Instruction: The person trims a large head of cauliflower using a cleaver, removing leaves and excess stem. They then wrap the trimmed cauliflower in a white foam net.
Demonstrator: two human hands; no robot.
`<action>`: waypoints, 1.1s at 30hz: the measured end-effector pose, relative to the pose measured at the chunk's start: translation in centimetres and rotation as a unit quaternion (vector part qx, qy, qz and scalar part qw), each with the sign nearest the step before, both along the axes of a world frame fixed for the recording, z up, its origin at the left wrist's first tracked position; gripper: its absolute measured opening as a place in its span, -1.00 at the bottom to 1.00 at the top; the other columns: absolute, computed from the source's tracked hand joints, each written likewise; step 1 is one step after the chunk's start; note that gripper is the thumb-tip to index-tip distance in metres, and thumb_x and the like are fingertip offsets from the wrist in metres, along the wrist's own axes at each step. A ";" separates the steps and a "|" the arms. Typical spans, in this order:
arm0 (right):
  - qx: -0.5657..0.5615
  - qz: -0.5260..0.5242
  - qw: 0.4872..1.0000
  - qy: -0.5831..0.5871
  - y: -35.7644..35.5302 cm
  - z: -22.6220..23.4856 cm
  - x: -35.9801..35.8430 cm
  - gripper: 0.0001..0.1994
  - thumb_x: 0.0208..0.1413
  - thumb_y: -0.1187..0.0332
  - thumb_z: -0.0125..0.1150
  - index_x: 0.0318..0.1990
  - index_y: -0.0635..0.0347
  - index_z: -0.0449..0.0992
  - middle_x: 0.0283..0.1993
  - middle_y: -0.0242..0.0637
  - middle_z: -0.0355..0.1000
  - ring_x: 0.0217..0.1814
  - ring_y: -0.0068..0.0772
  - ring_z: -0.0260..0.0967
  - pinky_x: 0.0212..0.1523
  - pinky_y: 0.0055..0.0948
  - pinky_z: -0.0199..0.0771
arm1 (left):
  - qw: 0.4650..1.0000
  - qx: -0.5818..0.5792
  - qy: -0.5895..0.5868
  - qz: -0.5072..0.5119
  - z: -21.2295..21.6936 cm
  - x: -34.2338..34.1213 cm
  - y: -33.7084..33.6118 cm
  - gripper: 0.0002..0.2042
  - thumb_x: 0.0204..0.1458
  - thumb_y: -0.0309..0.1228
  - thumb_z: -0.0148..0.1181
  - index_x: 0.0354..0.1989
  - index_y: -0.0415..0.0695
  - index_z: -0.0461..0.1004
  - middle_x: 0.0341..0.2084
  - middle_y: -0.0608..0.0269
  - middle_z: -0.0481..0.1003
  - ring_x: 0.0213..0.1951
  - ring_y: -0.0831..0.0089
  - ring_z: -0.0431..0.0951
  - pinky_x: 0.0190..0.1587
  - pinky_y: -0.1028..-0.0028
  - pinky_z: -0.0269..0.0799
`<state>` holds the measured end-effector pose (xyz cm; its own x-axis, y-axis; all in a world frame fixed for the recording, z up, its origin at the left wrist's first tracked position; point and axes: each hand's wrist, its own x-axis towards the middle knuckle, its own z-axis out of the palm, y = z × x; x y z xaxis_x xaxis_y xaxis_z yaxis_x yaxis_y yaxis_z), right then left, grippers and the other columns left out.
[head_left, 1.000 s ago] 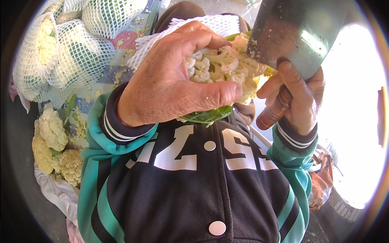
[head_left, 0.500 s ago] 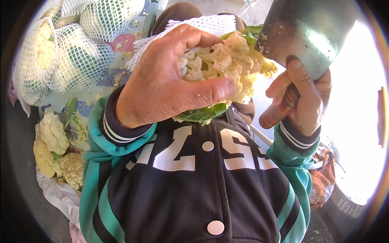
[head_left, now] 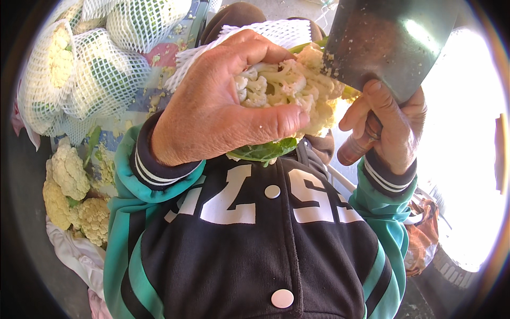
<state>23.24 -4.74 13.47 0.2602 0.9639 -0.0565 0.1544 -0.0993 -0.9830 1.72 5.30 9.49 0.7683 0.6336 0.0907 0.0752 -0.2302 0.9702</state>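
My left hand [head_left: 223, 106] grips a pale cream cauliflower [head_left: 305, 87] from its left side, thumb across the near face and fingers over the far side. Green leaf shows under its near edge. In my right hand [head_left: 390, 122] is a cleaver [head_left: 390, 45] with a broad dark blade and a brown wooden handle. Small crumbs stick to the blade. Its left edge overlaps the right part of the cauliflower in view; whether it touches cannot be made out. White foam netting [head_left: 271, 29] lies just beyond the cauliflower.
At the upper left, several cauliflowers in white foam nets [head_left: 101, 72] sit on a crumb-strewn surface [head_left: 162, 74]. Bare cauliflowers [head_left: 69, 170] are heaped below them, above a white cloth [head_left: 74, 250]. An orange-brown plastic bag [head_left: 423, 234] is at the right, beside a brightly lit area.
My right hand has brought the cleaver leftward, so its blade now covers more of the cauliflower's right side. My left hand and the cauliflower stay nearly in place.
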 end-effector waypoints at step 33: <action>-0.024 0.005 1.000 0.008 -0.5 0.5 -0.7 -0.78 0.25 0.33 0.13 -0.17 0.38 0.45 -0.65 -0.17 0.47 -0.85 -0.59 0.13 -0.82 -0.62 0.03 | 0.998 -0.051 -0.025 0.004 -0.2 0.2 -0.8 -0.45 -0.16 -0.22 0.46 -0.07 -0.33 0.44 -0.18 0.32 0.35 -0.15 0.57 0.44 -0.05 0.55 0.36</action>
